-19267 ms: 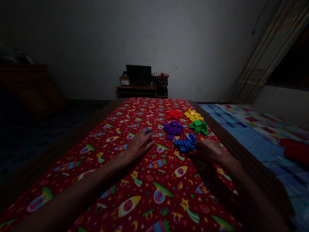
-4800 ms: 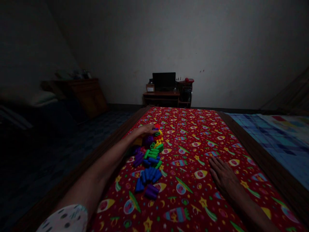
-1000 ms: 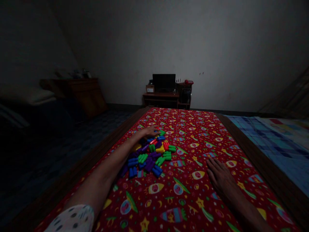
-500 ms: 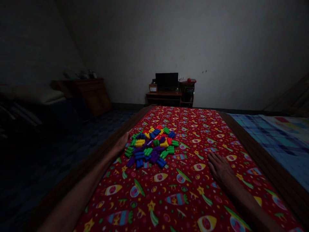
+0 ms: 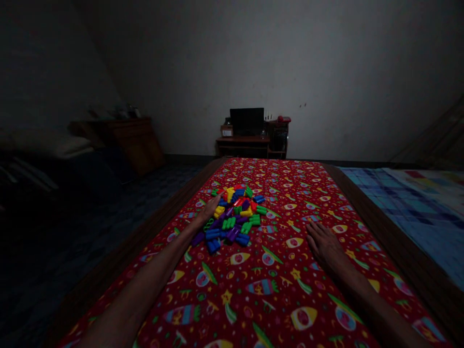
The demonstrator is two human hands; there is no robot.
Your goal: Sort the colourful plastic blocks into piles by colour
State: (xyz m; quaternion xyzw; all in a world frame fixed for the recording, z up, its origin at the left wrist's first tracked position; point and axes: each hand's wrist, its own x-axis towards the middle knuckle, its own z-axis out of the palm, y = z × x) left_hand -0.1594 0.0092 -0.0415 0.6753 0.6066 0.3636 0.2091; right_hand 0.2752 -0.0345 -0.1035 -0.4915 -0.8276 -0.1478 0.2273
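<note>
A loose pile of plastic building blocks [image 5: 229, 223] in blue, green, purple, yellow and red lies on a red patterned cloth [image 5: 259, 263]. Against the pile's left side rests my left hand [image 5: 209, 209], its fingers stretched forward along the blocks and gripping none of them. Part of the pile's left edge is hidden behind it. My right hand [image 5: 322, 238] lies palm down on the cloth, to the right of the blocks and apart from them, fingers extended.
The cloth covers a long table with dark brown edges [image 5: 357, 208]. Beyond its far end stands a desk [image 5: 242, 140] with a monitor [image 5: 247, 121]. A wooden cabinet [image 5: 136, 145] is at the left, and a blue checked cloth [image 5: 384, 198] spreads out at the right.
My left hand has moved right and inward, pressing the left side of the pile closer together. My right hand stays flat in about the same place. The view has shifted slightly.
</note>
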